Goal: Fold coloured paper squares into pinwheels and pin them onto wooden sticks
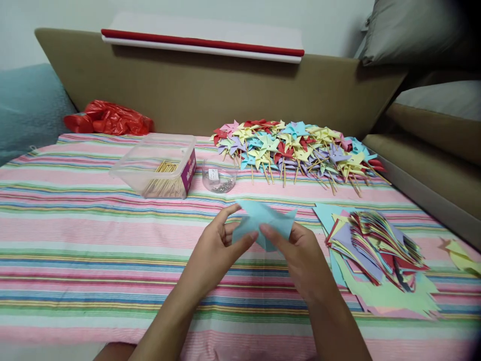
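While the left hand (215, 246) is pinching one side of a light-blue, pointed paper shape (261, 214) above the multicoloured striped cloth (112, 240), the right hand (305, 253) is gripping the other, both thumbs (274, 237) pressing centrally, probably keeping folds together.

Light blue paper (261, 215); multicolour striped cloth (112, 240); red bag (116, 118).

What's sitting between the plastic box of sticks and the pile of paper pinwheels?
In the head view, a small clear round container with small metal pieces stands between the box and the pinwheels.
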Tool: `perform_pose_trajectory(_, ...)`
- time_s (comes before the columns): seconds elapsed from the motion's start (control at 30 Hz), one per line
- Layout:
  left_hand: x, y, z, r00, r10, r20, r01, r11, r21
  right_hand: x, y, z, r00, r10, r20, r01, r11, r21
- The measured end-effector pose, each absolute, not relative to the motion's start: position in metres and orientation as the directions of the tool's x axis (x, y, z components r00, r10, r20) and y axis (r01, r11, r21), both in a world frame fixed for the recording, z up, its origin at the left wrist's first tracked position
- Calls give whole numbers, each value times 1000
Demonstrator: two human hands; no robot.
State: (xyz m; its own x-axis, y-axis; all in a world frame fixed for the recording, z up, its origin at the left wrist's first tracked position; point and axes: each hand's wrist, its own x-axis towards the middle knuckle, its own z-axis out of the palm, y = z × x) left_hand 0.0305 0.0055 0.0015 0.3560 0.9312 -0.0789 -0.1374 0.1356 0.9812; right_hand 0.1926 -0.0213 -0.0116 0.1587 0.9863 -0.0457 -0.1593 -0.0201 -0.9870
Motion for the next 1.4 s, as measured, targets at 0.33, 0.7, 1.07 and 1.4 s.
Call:
perform_pose_trajectory(0.33, 51, -2, -6, 324, 945, -34, -298, 136, 945, 163, -16, -9, 194, 965, -180, -733, 21, -679)
perform_pose_trajectory(0.7, 54, -2, -12, 128, 981, -143, -445, 186, 876, 147, -17, -14, 174, 969, -175, -651, -20, -759)
perform_pose_trajectory(1.07, 43, 9, -8, -62, 978, -199, -567, 129, 813, 166, -23, -18, 199, 924, 328, 11, 332, -943)
perform_pose_trajectory(1.4, 42, 5, -9, -102, 991, -85, -340, 45, 939, 165, -21, -17, 174, 935, 311, 158, 285, -945)
